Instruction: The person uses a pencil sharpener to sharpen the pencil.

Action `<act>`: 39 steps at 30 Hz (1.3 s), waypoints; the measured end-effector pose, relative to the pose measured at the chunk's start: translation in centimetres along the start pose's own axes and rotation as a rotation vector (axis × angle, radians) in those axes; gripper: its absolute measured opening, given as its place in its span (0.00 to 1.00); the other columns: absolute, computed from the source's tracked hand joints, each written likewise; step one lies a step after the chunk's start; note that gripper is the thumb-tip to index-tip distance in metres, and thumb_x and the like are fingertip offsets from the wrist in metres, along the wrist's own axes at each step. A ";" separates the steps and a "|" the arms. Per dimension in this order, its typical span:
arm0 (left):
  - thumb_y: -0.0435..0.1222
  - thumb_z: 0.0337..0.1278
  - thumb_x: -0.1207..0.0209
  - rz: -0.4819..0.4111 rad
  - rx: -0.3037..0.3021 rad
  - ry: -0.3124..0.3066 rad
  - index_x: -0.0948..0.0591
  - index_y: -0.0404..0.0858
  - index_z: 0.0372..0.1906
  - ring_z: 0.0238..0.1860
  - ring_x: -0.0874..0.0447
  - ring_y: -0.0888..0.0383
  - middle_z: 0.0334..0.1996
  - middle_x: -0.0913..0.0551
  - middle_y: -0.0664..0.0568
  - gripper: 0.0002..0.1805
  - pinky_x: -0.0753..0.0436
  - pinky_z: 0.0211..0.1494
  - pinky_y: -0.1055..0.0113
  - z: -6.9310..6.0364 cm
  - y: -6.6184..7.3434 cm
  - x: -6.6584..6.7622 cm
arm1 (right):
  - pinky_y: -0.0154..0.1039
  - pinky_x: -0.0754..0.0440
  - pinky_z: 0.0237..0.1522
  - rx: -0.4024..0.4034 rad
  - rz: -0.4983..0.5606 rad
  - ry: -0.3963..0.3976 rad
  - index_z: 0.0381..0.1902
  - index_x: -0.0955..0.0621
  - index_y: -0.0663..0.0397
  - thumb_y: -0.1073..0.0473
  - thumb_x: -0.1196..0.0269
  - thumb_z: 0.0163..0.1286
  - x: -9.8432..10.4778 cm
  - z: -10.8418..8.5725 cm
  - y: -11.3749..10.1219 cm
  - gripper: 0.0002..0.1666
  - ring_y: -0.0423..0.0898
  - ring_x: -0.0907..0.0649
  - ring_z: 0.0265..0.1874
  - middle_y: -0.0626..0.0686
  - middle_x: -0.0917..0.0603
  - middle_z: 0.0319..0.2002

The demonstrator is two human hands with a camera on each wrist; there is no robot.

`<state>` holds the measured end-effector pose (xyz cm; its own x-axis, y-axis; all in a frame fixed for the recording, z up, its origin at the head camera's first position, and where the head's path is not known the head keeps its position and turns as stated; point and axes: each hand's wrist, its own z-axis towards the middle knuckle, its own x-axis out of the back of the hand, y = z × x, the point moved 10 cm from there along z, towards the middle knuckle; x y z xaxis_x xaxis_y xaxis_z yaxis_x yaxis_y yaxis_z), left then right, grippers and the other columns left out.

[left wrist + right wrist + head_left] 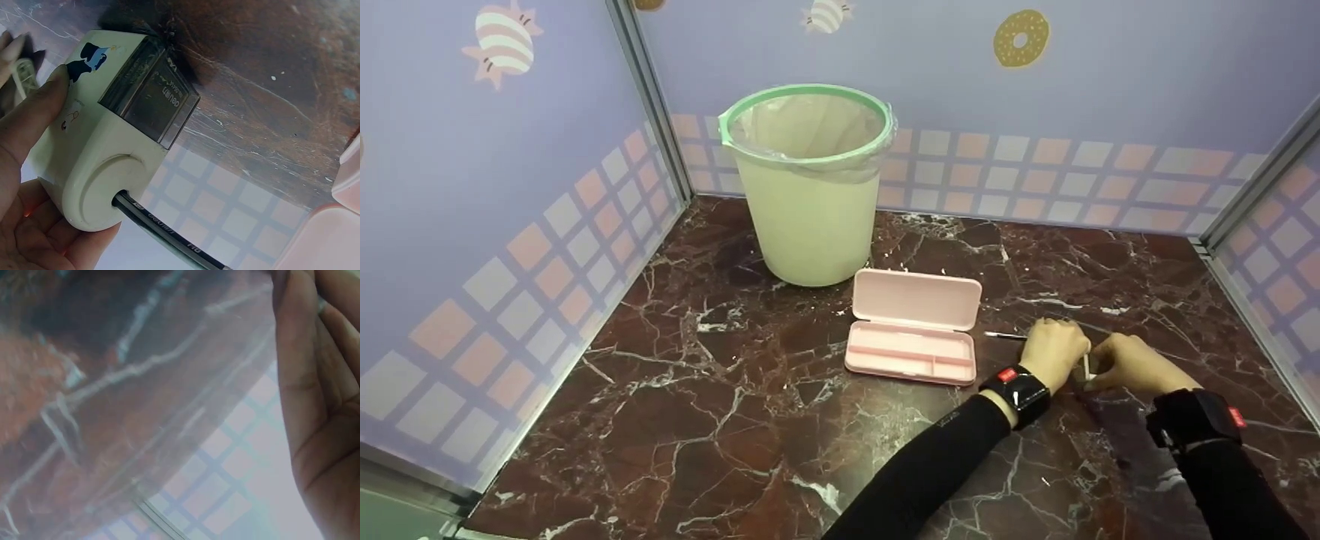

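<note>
In the left wrist view a cream pencil sharpener (90,152) with a dark clear shavings window is gripped by my left hand (28,146), thumb on its side. A black pencil (169,236) sticks out of its round front hole; in the head view the pencil (1005,335) points left from my left hand (1056,352). My right hand (1144,367) is just right of it, fingertips pinching the light crank handle (1086,366), whose end (25,77) shows beside the sharpener. In the right wrist view my right hand (320,382) has curled fingers; what they hold is hidden.
An open pink pencil case (911,351) with divided compartments lies left of my hands. Behind it stands a pale green bin (814,217) with a clear liner. White crumbs are scattered around the bin's base and the case. Patterned panels (960,82) enclose the marbled surface (720,450).
</note>
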<state>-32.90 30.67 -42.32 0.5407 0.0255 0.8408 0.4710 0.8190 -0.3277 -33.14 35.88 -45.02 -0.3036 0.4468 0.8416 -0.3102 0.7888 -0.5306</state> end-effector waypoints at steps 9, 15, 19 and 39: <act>0.44 0.63 0.49 -0.002 -0.011 -0.036 0.15 0.63 0.38 0.33 0.18 0.68 0.36 0.13 0.66 0.13 0.24 0.35 0.76 0.0 0.0 -0.4 | 0.31 0.23 0.23 0.022 -0.084 -0.002 0.21 0.18 0.56 0.65 0.27 0.52 2.3 -0.5 -1.4 0.08 0.36 0.18 0.17 0.49 0.13 0.20; 0.44 0.63 0.49 -0.002 -0.005 -0.023 0.15 0.62 0.38 0.32 0.18 0.68 0.35 0.13 0.66 0.13 0.25 0.35 0.76 0.1 0.0 -0.4 | 0.31 0.22 0.23 0.010 -0.055 -0.058 0.23 0.17 0.56 0.62 0.28 0.56 2.6 -0.6 -1.4 0.07 0.37 0.17 0.19 0.51 0.12 0.22; 0.45 0.63 0.49 0.003 -0.002 -0.021 0.15 0.62 0.38 0.32 0.19 0.68 0.34 0.13 0.66 0.13 0.25 0.34 0.76 0.1 0.0 -0.2 | 0.31 0.23 0.23 0.003 -0.032 -0.061 0.28 0.15 0.57 0.60 0.30 0.59 3.1 -0.9 -1.3 0.06 0.34 0.19 0.19 0.53 0.12 0.25; 0.47 0.63 0.50 -0.002 0.006 -0.025 0.15 0.62 0.35 0.31 0.18 0.69 0.33 0.14 0.67 0.11 0.24 0.34 0.77 0.2 -0.1 -0.3 | 0.31 0.18 0.31 -0.018 0.137 0.256 0.40 0.14 0.62 0.59 0.30 0.62 6.0 -1.2 1.0 0.12 0.34 0.15 0.27 0.58 0.11 0.33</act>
<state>-33.23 30.72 -42.48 0.5226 0.0381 0.8518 0.4675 0.8226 -0.3237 -34.21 39.80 -40.38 -0.1035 0.6402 0.7612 -0.2650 0.7199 -0.6415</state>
